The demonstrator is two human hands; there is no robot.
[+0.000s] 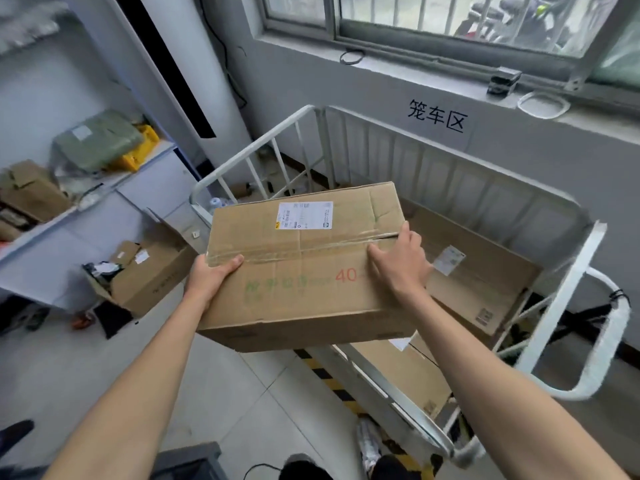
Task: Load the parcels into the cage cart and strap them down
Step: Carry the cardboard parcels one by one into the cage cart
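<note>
A large taped cardboard parcel (304, 268) with a white label and a red "40" hangs in the air over the near left rail of the white cage cart (450, 174). My left hand (211, 275) grips its left edge, thumb lying on the top. My right hand (398, 261) holds its right side, fingers curled over the far right edge. Inside the cart lies another flat cardboard parcel (481, 278) with a small label, and a further cardboard parcel (408, 375) sits below it near the front rail.
An open cardboard box (152, 275) stands on the floor to the left, under a shelf (114, 181) with a green bag and cartons. Yellow-black tape (329, 379) marks the floor by the cart. The cart's white handle (609, 344) sticks out at right.
</note>
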